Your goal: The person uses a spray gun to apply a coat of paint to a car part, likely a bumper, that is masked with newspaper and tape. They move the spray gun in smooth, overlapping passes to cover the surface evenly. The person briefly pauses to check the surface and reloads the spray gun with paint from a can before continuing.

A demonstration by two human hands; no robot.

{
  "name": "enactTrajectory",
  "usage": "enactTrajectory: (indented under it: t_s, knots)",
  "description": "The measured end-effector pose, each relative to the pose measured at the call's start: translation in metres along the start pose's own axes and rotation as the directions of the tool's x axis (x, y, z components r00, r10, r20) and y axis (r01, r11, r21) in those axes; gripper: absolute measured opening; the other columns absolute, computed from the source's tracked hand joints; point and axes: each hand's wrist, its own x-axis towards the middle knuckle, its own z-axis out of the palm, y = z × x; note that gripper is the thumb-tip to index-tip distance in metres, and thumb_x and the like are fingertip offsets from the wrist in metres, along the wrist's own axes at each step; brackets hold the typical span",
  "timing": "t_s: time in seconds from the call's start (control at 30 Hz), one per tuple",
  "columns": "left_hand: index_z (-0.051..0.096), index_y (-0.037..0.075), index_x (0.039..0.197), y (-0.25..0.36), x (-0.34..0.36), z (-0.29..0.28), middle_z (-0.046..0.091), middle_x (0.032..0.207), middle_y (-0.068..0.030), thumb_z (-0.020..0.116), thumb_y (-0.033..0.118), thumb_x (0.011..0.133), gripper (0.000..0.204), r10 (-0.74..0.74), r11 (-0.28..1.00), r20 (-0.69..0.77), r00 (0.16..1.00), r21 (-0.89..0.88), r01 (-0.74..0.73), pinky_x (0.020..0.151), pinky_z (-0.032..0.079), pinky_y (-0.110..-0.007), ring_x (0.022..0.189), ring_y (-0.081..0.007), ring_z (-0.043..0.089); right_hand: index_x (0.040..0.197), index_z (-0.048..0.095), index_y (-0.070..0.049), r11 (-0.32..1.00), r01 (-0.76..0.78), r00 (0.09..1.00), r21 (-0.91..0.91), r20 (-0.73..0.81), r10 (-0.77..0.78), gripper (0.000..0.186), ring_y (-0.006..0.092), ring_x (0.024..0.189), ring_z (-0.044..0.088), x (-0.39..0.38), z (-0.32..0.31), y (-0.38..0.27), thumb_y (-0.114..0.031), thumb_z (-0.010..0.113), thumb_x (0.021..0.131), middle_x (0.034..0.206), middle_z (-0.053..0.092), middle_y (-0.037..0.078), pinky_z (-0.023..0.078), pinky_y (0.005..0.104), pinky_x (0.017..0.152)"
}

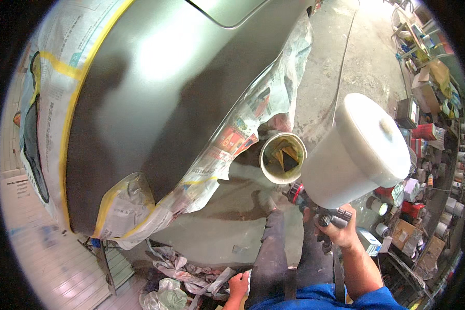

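right hand (341,227): closed on dark spray gun (315,209) with white plastic cup (356,150), nozzle pointing left toward grey masked car panel (155,98) | left hand (237,285): low, grasp unclear, farther from the gun

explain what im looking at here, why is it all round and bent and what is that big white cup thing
The picture comes from a wide fisheye camera worn on a person's head, looking down, so straight edges bend near the rim. No machine here: just a person's two bare hands. The right hand grips a spray gun with a big white cup on top. The left hand is low down by crumpled paper on the floor. In front is a grey car panel, its edges covered with newspaper and yellow tape. A round open bucket stands on the floor, and cluttered shelves run along the right.
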Motion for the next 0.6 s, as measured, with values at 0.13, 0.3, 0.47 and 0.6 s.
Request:
enactTrajectory:
  t_s: [0.13, 0.3, 0.47, 0.6]
  knots:
    - [0.059, 0.001, 0.079, 0.03, 0.019, 0.019, 0.061, 0.07, -0.0212, 0.066, 0.035, 0.092, 0.037, 0.084, 0.99, -0.046, 0.995, -0.107, -0.088, 0.063, 0.046, -0.049, 0.067, -0.0431, 0.06, 0.096, 0.068, 0.004, 0.998, -0.023, 0.964, -0.062, -0.266, 0.005, 0.021, 0.0128, 0.054, 0.063, 0.021, -0.031, 0.01, -0.009, 0.066, 0.08, 0.083, 0.073, 0.011, 0.052, 0.0272, 0.047]
    - [0.061, 0.008, 0.119, 0.063, 0.129, 0.073, 0.07, 0.085, -0.0093, 0.07, 0.023, 0.09, 0.033, 0.32, 0.937, -0.056, 0.946, -0.127, -0.324, 0.077, 0.054, -0.043, 0.082, -0.0315, 0.068, 0.105, 0.069, 0.003, 0.927, 0.266, 0.904, -0.266, -0.265, -0.335, 0.027, 0.0128, 0.065, 0.066, 0.077, -0.107, 0.028, -0.012, 0.069, 0.082, 0.088, 0.073, 0.012, 0.052, 0.0246, 0.054]
    - [0.06, 0.006, 0.126, 0.126, 0.329, 0.128, 0.065, 0.115, -0.0146, 0.069, 0.024, 0.09, 0.042, 0.626, 0.756, -0.252, 0.738, -0.034, -0.654, 0.085, 0.054, -0.043, 0.098, -0.0318, 0.067, 0.113, 0.063, 0.002, 0.833, 0.391, 0.776, -0.392, -0.345, -0.527, 0.046, 0.0171, 0.07, 0.069, 0.132, -0.15, 0.07, -0.029, 0.074, 0.081, 0.089, 0.071, 0.012, 0.051, 0.0249, 0.046]
    - [0.058, 0.002, 0.128, 0.177, 0.434, 0.147, 0.059, 0.128, -0.0185, 0.069, 0.022, 0.09, 0.044, 0.795, 0.515, -0.431, 0.426, 0.11, -0.85, 0.096, 0.051, -0.043, 0.114, -0.0349, 0.062, 0.104, 0.068, 0.0, 0.743, 0.482, 0.661, -0.464, -0.363, -0.656, 0.043, 0.0117, 0.059, 0.065, 0.156, -0.149, 0.106, -0.036, 0.071, 0.082, 0.083, 0.071, 0.01, 0.047, 0.0224, 0.042]
